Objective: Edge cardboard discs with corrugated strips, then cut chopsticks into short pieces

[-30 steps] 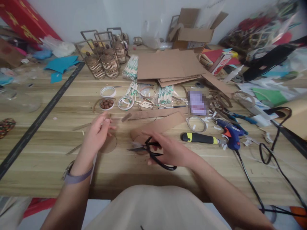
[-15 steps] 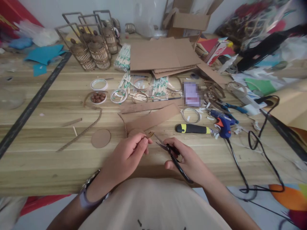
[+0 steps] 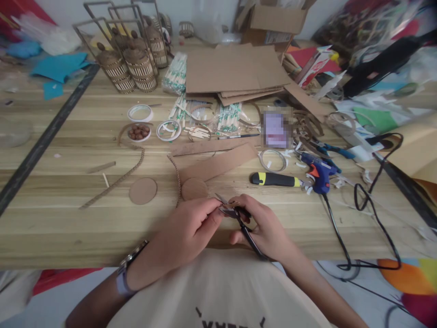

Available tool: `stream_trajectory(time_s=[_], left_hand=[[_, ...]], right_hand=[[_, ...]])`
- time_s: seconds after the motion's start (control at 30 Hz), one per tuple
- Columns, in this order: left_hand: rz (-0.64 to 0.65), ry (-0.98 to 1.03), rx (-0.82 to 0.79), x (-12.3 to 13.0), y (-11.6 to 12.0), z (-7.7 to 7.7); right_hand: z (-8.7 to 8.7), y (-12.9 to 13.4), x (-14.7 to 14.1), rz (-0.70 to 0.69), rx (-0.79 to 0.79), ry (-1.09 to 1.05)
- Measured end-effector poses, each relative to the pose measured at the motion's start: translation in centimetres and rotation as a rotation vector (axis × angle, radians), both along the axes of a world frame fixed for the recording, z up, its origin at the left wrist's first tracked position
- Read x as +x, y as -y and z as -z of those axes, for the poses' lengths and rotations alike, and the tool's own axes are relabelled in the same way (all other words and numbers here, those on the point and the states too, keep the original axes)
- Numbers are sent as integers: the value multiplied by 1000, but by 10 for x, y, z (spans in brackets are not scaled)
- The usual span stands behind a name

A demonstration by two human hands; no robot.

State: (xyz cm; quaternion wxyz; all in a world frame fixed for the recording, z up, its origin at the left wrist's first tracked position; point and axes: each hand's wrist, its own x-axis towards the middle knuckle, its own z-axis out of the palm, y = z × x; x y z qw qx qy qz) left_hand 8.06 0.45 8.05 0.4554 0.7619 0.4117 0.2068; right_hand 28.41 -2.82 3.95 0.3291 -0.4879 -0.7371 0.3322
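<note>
My right hand [image 3: 261, 223] is wrapped round a pair of black-handled scissors [image 3: 251, 239], blades pointing up and left. Between the parted blades sits a small brown piece [image 3: 232, 206], pinched by my left hand [image 3: 196, 223]; its exact kind is too small to make out. Just beyond my left fingers lies a cardboard disc [image 3: 194, 188], with a second round disc [image 3: 143, 191] farther left. A braided cord [image 3: 175, 171] runs down to the back of my left hand.
Ahead lie cardboard strips [image 3: 218, 164] and stacked cardboard sheets [image 3: 235, 68]. A black-and-yellow cutter [image 3: 275, 179] and a blue glue gun [image 3: 319, 171] with a looping cable are at right. Brown beads [image 3: 139, 132] fill a small ring-shaped holder; lantern-like bamboo models [image 3: 141, 70] stand back left.
My left hand has moved right, bringing the small brown piece in between the scissor blades. The cardboard disc behind my left hand shows more fully. The view has shifted slightly.
</note>
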Motion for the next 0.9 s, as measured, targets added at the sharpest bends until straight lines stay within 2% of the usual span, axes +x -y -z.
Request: stream_trajectory(time_s=[0.4, 0.9], left_hand=[[12, 47, -33, 5, -1, -1], [47, 2, -44, 8, -1, 4]], right_hand=[[7, 2, 1, 10, 61, 15], [12, 5, 5, 34, 123, 27]])
